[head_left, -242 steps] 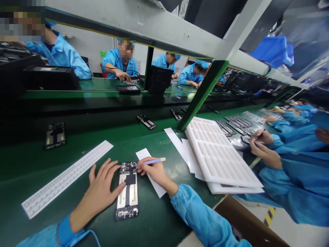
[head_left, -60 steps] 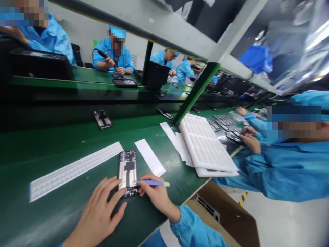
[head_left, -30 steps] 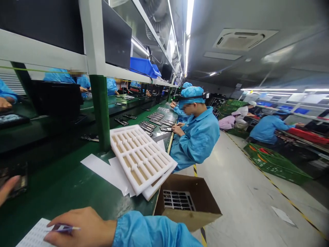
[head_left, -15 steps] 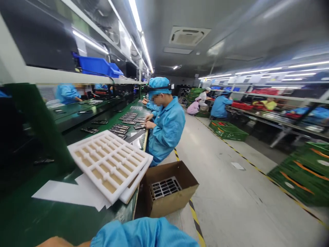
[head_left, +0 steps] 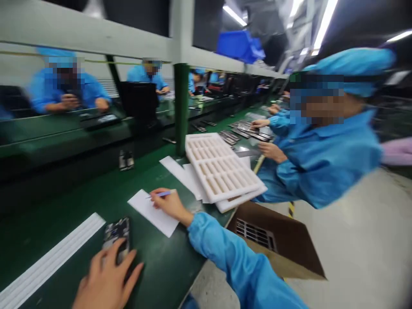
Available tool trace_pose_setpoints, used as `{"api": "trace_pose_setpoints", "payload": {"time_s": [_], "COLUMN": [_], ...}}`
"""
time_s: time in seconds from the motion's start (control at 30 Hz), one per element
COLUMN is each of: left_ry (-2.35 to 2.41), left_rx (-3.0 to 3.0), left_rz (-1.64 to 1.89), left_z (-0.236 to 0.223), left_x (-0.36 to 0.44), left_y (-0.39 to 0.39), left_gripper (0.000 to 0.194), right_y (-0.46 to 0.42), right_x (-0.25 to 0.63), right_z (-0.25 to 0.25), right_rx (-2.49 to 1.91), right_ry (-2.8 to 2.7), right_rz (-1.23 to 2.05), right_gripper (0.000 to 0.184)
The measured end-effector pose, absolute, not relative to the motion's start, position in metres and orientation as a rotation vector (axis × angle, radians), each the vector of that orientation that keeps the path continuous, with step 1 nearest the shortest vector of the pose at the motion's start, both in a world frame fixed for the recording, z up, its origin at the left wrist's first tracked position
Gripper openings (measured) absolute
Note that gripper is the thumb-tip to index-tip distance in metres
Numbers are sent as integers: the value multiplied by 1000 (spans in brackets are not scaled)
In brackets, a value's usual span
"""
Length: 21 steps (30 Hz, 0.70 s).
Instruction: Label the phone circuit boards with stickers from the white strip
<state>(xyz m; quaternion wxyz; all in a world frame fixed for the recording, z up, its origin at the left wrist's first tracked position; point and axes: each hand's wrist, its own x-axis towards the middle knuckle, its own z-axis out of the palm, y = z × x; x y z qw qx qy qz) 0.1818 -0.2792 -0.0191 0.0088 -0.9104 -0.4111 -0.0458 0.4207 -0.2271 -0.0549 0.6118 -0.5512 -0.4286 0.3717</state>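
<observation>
Watching through the head camera, I had the person's left hand low in view, fingers parted over the near end of a phone chassis; I could not tell whether they gripped it or only rested there. That chassis lay on the green table, between a long white strip sheet and a smaller white sheet. The right hand was closed around a lavender pen-like tool, its tip over the smaller sheet; contact was too blurred for me to judge. Another chassis lay farther back, well apart from both hands. To the right, I saw a white slotted tray tilted on loose papers, an open cardboard box below the table edge, and a co-worker's blue sleeve beyond.
</observation>
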Motion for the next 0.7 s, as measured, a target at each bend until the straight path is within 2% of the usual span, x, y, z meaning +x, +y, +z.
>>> {"api": "trace_pose_setpoints", "payload": {"time_s": [0.1,0.17,0.23,0.4,0.53,0.7], "left_ry": [-1294,-1290,-1273,-1063,-961,-993], "left_rx": [-2796,-2769,-2747,-2840,-2967,-2989], "left_rz": [64,29,-106,-416,-452,-452], "left_z": [-12,-8,-8,-29,-49,-51], "left_x": [180,191,204,220,221,220], "left_y": [-290,-282,-266,-221,-205,-207], "left_gripper": [39,54,61,57,63,63], "right_y": [-227,-230,-231,-227,-222,-223], "right_x": [428,431,430,423,421,422], "right_z": [-50,-45,-44,-56,-61,-59], "right_rx": [-1191,-1174,-1203,-1308,-1340,-1412], "right_ry": [-897,-873,-877,-960,-966,-846], "right_rz": [963,996,989,941,944,936], "right_gripper": [32,37,37,32,33,35]}}
